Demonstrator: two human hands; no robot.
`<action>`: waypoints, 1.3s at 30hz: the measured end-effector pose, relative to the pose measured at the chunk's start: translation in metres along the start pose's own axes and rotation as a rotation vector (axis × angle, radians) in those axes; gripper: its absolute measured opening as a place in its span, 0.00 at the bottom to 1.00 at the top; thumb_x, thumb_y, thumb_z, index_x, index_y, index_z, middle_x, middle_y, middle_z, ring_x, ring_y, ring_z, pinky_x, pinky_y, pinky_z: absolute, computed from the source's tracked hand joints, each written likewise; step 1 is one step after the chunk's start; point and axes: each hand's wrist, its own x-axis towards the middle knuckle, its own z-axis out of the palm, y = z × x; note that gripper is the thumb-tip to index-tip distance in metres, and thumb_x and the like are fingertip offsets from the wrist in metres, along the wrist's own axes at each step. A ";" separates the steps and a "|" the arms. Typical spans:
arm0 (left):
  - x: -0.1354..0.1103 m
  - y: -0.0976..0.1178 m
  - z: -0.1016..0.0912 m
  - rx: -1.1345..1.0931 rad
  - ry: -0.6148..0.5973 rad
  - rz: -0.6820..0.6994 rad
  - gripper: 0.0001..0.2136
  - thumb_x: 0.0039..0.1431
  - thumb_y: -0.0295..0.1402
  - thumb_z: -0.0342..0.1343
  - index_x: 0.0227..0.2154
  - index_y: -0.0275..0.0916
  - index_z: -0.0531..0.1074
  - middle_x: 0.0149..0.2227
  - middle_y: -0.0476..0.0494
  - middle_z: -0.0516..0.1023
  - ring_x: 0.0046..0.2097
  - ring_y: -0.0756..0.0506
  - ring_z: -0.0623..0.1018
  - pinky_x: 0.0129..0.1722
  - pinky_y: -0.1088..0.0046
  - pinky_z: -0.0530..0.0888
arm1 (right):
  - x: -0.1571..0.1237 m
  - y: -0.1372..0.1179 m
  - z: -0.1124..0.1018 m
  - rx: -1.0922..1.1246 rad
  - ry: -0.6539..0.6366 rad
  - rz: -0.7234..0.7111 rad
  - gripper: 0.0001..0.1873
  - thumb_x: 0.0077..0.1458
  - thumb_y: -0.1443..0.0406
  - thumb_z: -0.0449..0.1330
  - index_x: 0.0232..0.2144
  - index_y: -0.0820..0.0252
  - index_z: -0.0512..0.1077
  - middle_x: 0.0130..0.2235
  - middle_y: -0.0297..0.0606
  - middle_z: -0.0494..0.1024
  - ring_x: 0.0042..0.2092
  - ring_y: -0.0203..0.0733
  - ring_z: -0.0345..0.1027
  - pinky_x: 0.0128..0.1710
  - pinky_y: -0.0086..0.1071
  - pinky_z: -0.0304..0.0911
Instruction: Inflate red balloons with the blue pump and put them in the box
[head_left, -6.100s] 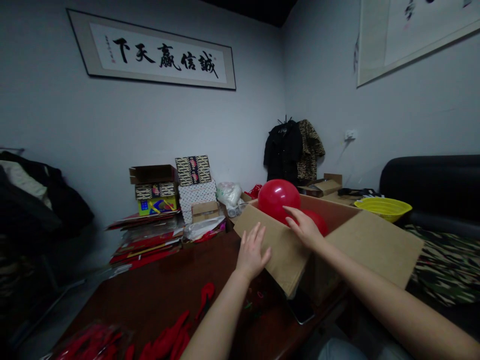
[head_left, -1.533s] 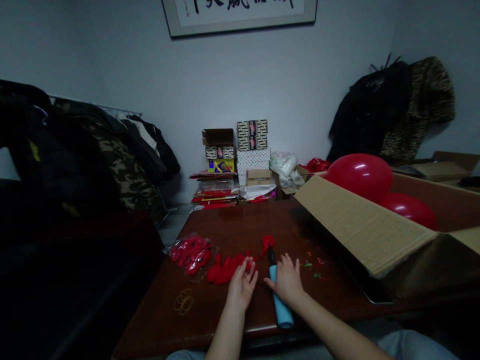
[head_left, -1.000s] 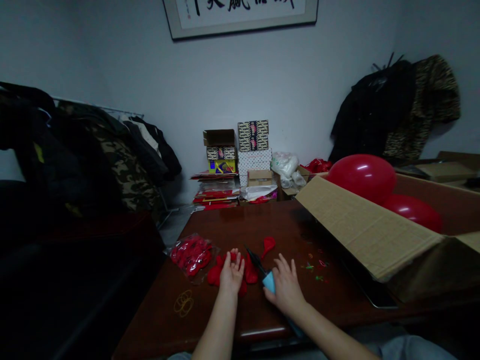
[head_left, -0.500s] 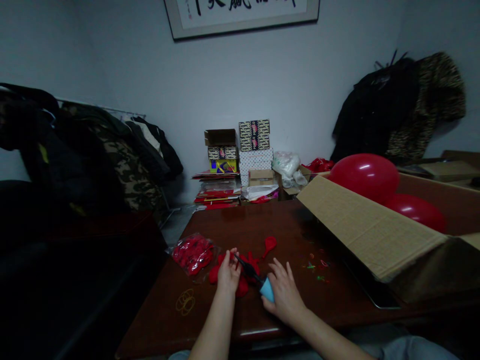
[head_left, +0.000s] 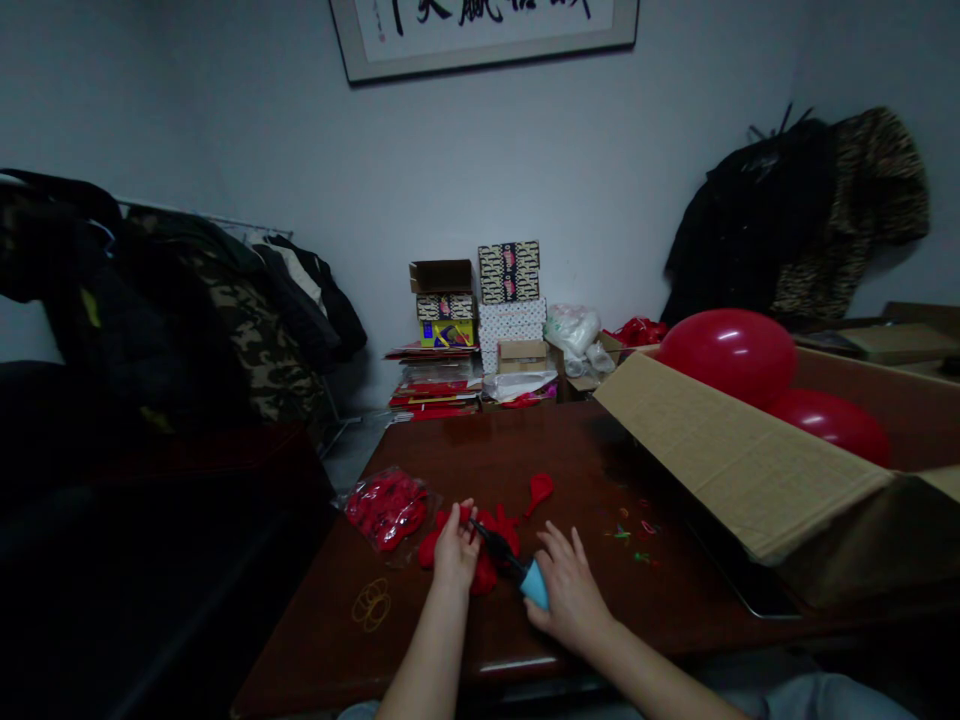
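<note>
A: Pump (head_left: 534, 583), near table (head_left: 465, 450) edge, centre: grip?
B: Our right hand (head_left: 570, 600) wraps its barrel; left hand (head_left: 455, 548) pinches a limp balloon (head_left: 501, 522) by the nozzle. Light, stiff plastic, we judge; hold mid-barrel

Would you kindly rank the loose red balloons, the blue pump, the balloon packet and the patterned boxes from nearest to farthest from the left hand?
1. loose red balloons, under the left hand; blue pump, nozzle at its fingers: too close to call.
2. balloon packet, left of it.
3. patterned boxes, at the far wall.
</note>
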 end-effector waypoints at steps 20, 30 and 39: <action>-0.014 -0.030 -0.006 0.075 -0.268 -0.129 0.09 0.54 0.35 0.55 0.35 0.35 0.74 0.46 0.37 0.74 0.45 0.44 0.74 0.39 0.68 0.73 | 0.000 -0.005 -0.004 0.030 -0.093 0.053 0.25 0.41 0.54 0.56 0.40 0.63 0.69 0.52 0.47 0.65 0.61 0.52 0.42 0.60 0.43 0.21; -0.019 -0.045 -0.010 -0.065 -0.296 -0.217 0.07 0.54 0.35 0.56 0.33 0.38 0.70 0.45 0.41 0.74 0.45 0.43 0.74 0.42 0.62 0.71 | -0.001 -0.008 -0.004 0.047 -0.158 0.080 0.26 0.42 0.55 0.54 0.41 0.65 0.70 0.51 0.48 0.67 0.61 0.52 0.43 0.60 0.43 0.22; -0.016 -0.050 0.008 0.069 -0.204 0.020 0.08 0.53 0.35 0.55 0.26 0.39 0.63 0.19 0.53 0.67 0.22 0.50 0.70 0.31 0.67 0.71 | 0.004 -0.024 -0.009 0.052 -0.136 0.098 0.27 0.44 0.54 0.53 0.42 0.67 0.71 0.49 0.50 0.68 0.61 0.53 0.45 0.61 0.43 0.24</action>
